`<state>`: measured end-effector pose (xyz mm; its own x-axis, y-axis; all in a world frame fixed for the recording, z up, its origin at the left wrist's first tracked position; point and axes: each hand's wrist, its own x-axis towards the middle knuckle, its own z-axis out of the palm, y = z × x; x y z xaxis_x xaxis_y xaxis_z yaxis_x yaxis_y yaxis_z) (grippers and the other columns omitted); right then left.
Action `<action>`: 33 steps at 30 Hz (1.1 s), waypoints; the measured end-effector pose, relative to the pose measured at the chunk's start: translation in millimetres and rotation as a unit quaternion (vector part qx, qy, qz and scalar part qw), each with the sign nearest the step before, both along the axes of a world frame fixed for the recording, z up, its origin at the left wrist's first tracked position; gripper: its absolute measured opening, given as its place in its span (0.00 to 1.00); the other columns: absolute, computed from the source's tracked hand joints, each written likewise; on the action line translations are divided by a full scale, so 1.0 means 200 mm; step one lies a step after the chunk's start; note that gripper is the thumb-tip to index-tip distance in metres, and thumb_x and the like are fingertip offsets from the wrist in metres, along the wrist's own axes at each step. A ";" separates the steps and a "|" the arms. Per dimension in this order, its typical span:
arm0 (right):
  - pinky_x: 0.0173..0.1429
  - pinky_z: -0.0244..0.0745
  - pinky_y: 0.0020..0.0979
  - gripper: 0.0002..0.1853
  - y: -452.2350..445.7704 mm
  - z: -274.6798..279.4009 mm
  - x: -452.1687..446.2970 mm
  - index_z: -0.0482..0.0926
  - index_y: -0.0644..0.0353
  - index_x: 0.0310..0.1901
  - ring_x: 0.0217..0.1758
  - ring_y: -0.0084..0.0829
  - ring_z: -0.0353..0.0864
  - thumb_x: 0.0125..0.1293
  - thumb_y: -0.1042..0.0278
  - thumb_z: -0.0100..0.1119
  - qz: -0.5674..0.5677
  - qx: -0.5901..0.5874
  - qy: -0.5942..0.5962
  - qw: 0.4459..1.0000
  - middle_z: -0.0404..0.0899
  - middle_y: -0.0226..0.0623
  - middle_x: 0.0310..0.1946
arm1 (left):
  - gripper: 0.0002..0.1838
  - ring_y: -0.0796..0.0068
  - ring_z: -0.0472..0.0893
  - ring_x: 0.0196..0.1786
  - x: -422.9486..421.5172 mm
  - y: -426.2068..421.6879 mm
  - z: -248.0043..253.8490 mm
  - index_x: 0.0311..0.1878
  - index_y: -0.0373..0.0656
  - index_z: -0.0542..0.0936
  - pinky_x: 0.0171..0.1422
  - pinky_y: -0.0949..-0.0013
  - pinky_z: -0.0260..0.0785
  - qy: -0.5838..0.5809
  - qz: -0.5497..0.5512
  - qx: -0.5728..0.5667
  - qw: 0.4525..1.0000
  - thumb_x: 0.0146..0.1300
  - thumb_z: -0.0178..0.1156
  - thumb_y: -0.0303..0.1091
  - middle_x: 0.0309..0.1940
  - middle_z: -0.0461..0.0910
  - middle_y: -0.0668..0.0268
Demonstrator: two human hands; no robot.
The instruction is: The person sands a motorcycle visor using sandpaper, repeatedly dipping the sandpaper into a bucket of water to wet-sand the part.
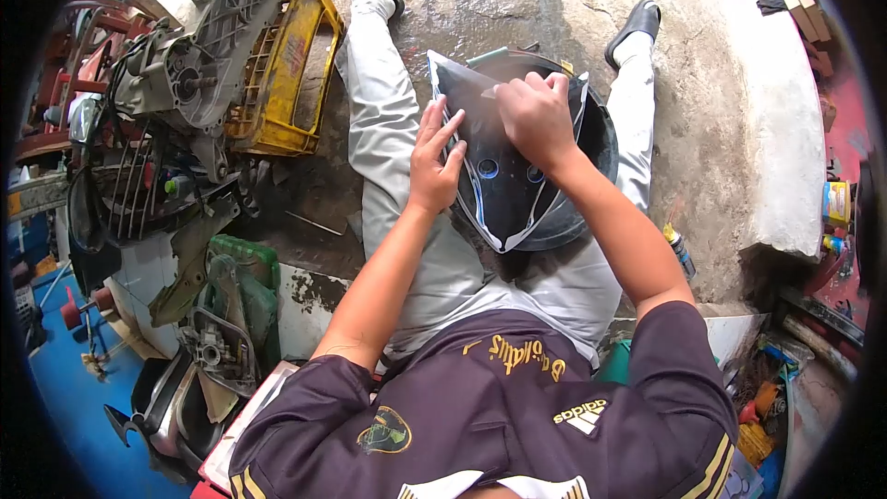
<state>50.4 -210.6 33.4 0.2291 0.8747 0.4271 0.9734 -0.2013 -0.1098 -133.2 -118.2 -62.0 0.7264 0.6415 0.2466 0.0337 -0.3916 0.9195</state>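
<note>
A black motorcycle fairing panel (494,208) with white edges and two round blue-ringed marks lies between my legs, its pointed end toward me. It sits over a round black basin (599,152). My left hand (436,155) rests along the panel's left edge, fingers stretched out and apart. My right hand (536,118) is closed above the panel's upper middle, blurred by motion. A pale blur shows by its fingers, but what they hold, if anything, I cannot make out.
To the left, a yellow crate (288,65) stands beside a grey engine casing (217,46). A carburetor (212,351) and a green container (245,254) lie nearer me. A small bottle (679,249) is by my right leg. A white concrete ledge (785,129) runs along the right.
</note>
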 end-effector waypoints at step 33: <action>0.59 0.64 0.48 0.03 0.01 -0.08 -0.09 0.80 0.50 0.41 0.46 0.34 0.83 0.67 0.68 0.59 0.094 -0.091 -0.041 0.991 0.83 0.29 0.33 | 0.33 0.56 0.57 0.90 -0.01 0.01 0.01 0.79 0.43 0.76 0.91 0.57 0.49 0.007 0.017 -0.080 0.997 0.69 0.60 0.24 0.88 0.59 0.54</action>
